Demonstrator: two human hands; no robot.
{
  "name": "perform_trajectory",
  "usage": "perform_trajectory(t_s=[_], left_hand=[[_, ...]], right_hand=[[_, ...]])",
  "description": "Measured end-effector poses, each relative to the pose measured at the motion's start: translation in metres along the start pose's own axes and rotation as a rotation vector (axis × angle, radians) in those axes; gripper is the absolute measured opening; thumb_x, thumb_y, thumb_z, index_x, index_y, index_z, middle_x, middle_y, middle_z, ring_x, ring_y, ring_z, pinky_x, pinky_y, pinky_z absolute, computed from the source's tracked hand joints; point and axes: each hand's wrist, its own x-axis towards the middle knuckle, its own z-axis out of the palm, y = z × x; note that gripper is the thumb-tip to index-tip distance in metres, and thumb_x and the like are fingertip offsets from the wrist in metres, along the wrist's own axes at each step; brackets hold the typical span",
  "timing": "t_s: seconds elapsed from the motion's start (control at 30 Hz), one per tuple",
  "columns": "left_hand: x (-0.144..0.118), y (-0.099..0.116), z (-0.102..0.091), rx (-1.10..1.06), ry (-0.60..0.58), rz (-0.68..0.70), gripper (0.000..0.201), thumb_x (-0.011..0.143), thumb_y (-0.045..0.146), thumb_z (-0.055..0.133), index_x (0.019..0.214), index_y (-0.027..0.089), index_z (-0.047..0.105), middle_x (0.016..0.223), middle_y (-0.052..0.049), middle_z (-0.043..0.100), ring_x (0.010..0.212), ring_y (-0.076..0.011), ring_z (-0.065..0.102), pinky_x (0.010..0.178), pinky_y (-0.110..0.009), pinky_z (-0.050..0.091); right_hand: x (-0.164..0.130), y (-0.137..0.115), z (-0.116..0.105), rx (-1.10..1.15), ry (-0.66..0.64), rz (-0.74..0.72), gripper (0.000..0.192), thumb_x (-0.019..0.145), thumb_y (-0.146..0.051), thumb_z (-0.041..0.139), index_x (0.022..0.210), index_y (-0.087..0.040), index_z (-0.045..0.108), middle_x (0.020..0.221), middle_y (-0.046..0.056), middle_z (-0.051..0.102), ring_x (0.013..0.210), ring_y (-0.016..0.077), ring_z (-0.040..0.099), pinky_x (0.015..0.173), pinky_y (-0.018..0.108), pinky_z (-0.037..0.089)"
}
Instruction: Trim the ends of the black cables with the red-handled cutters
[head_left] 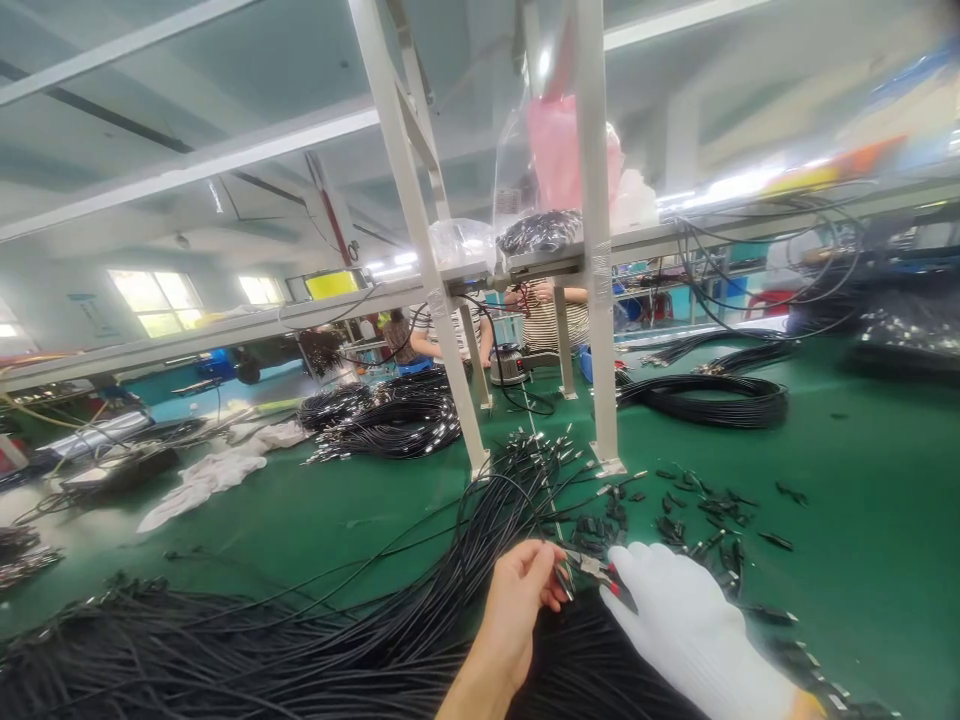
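Pinching a slim black cable end [563, 582] with a bright tip, lower centre of frame: left hand [519, 592], bare, thumb and forefinger pressed together on it, other fingers curled behind. Right hand [675, 612], in a white glove, grasps pliers [589, 566] with red on the handles; metal nose points left, just beside the left fingertips. Cannot tell whether the nose touches the cable end. Cable bundle [487, 545], black, sweeps from the lower left along the bottom edge and up to centre, its silver-tipped ends fanned out near the feet of a pale metal frame [598, 300]. Small black pieces [724, 508] lie scattered right of centre on the green tabletop [862, 470]. Coiled cables: one coil [712, 402] right of the frame's posts, a larger heap [401, 418] left of them. White cloth [214, 478] crumpled at left. Pink bag [555, 140] on the shelf, upper centre. Two people in striped tops behind the posts, partly hidden.
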Motion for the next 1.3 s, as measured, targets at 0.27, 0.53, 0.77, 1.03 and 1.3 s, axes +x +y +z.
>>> perform_trajectory(t_s=[0.27,0.53,0.77,1.03,1.3], left_hand=[[0.001,-0.001,0.0,-0.006,0.003,0.006,0.06,0.055,0.068,0.087,0.075,0.013,0.073,0.065,-0.001,0.065,0.055,-0.0114,0.054,0.057,-0.027,0.036],[0.002,-0.002,0.0,-0.006,0.007,0.002,0.062,0.053,0.069,0.087,0.075,0.013,0.073,0.064,0.0,0.065,0.055,-0.011,0.054,0.057,-0.027,0.037],[0.0,0.0,0.001,-0.022,0.008,0.003,0.062,0.052,0.067,0.088,0.074,0.012,0.074,0.064,-0.001,0.066,0.054,-0.0109,0.054,0.056,-0.027,0.037],[0.0,0.001,-0.002,-0.118,0.08,0.027,0.064,0.049,0.069,0.089,0.078,0.014,0.073,0.065,0.001,0.064,0.057,-0.0106,0.055,0.057,-0.026,0.04],[-0.001,0.002,-0.002,-0.161,0.061,0.006,0.062,0.047,0.066,0.092,0.075,0.014,0.073,0.063,0.0,0.065,0.054,-0.0093,0.055,0.055,-0.024,0.039]], right_hand=[[0.0,-0.005,-0.01,-0.006,-0.062,0.024,0.029,0.098,-0.029,0.047,0.112,-0.02,0.07,0.099,0.011,0.07,0.091,0.03,0.069,0.075,0.04,0.047],[0.0,-0.004,-0.01,0.0,-0.07,0.015,0.03,0.098,-0.029,0.047,0.114,-0.018,0.07,0.101,0.012,0.07,0.093,0.0322,0.068,0.077,0.044,0.05],[-0.001,-0.003,-0.007,0.012,-0.038,0.006,0.027,0.096,-0.03,0.05,0.11,-0.018,0.07,0.097,0.011,0.07,0.089,0.0318,0.068,0.074,0.043,0.05],[0.001,0.005,0.004,0.043,0.108,0.039,0.023,0.095,-0.034,0.051,0.1,-0.022,0.07,0.087,0.008,0.071,0.082,0.0255,0.069,0.067,0.034,0.047],[0.001,0.011,0.023,0.064,0.365,-0.004,0.03,0.095,-0.036,0.051,0.11,-0.019,0.07,0.097,0.009,0.072,0.088,0.0256,0.069,0.072,0.036,0.051]])
